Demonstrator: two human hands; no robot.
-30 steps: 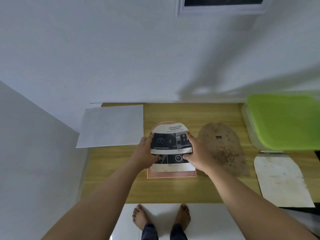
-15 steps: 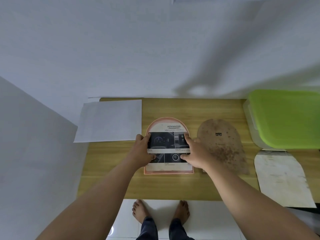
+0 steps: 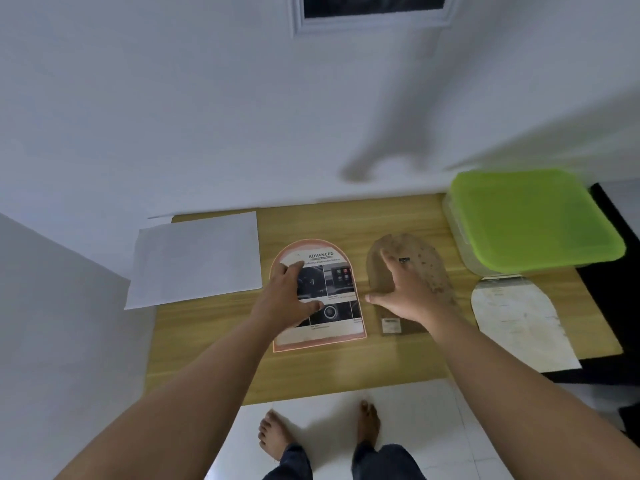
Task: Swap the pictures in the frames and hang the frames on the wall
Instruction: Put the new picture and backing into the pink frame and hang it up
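Observation:
An arch-shaped pink frame (image 3: 294, 345) lies flat on the wooden table (image 3: 346, 368). Inside it lies a printed picture (image 3: 337, 271) headed "ADVANCED". My left hand (image 3: 287, 296) presses flat on the picture's left half with fingers spread. My right hand (image 3: 405, 292) hovers open over the brown arch-shaped backing board (image 3: 433, 268) to the right of the frame; whether it touches the board I cannot tell. A second arch-shaped white sheet (image 3: 519, 323) lies at the table's right end.
A white sheet of paper (image 3: 197, 258) overhangs the table's left edge. A clear box with a green lid (image 3: 526, 220) stands at the back right. A framed picture (image 3: 374, 8) hangs on the white wall above. My bare feet (image 3: 277, 434) stand on white tiles below.
The picture has been laid into the pink frame. My right hand let go of it and moved right over the brown backing board. My left hand now presses the picture flat.

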